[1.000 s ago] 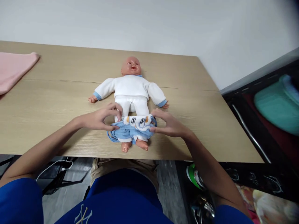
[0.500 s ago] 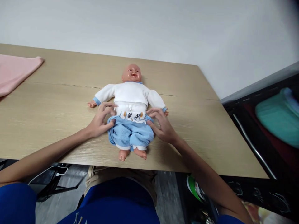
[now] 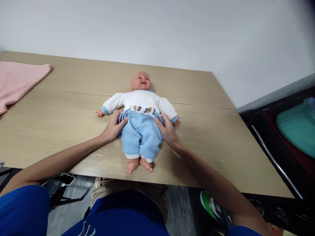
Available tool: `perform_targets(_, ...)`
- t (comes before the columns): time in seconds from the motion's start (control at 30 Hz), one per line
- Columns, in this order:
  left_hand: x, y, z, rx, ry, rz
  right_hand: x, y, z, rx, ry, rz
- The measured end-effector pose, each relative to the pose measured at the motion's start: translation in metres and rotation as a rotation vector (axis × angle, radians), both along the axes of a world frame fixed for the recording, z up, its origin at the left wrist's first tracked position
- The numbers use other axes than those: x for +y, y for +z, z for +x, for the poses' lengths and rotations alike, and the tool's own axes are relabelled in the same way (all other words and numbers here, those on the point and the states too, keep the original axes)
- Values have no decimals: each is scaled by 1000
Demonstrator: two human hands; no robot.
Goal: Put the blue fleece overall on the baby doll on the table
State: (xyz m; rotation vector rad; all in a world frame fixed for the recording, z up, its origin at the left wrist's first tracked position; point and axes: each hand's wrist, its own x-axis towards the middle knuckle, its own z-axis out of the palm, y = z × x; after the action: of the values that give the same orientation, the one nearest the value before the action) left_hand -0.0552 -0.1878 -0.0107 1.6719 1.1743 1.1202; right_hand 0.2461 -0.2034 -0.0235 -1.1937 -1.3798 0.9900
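A baby doll (image 3: 140,81) lies on its back on the wooden table (image 3: 61,111), head away from me. It wears a white top with blue cuffs and light blue fleece trousers (image 3: 140,134) with a white waist flap that shows embroidered eyes. My left hand (image 3: 113,126) grips the trousers at the doll's left-side hip, fingers closed on the cloth. My right hand (image 3: 166,128) grips the other side of the waist in the same way. The doll's bare feet stick out near the table's front edge.
A pink cloth (image 3: 17,82) lies at the table's far left. To the right of the table stands a dark shelf with a teal object (image 3: 297,127). A green and white thing (image 3: 208,205) and cables sit on the floor below.
The blue trousers were bunched at the doll's shins. Both hands have drawn them up over the legs to the waist. The view has shifted slightly.
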Motion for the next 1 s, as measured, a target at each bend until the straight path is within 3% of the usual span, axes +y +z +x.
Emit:
perform_targets(0.1,-9,-4,-2,-46,-10,-17,-12,-5,8,135,65,-157)
perform_targets(0.2,-2,-7,0,-205,17,-104,-8,-7,12,227,70,-226)
perform_targets(0.33,16,-4,0,-338,17,-154,4,-3,17,122,114,-115)
perform_targets(0.43,20,4,-6,-284,-46,-173,3,2,22,6,106,-3)
perform_targets(0.5,19,11,-10,-161,-54,-72,-1,8,23,-84,55,108)
perform_targets(0.6,20,21,-9,38,-39,213,3,17,17,-173,-71,300)
perform_targets(0.67,27,24,-5,68,-64,281,16,21,10,-157,-128,319)
perform_targets(0.83,48,14,2,-104,-48,-8,47,8,4,-143,-125,158)
perform_targets(1.0,34,3,-3,-122,1,-208,32,-17,18,-71,-91,-40)
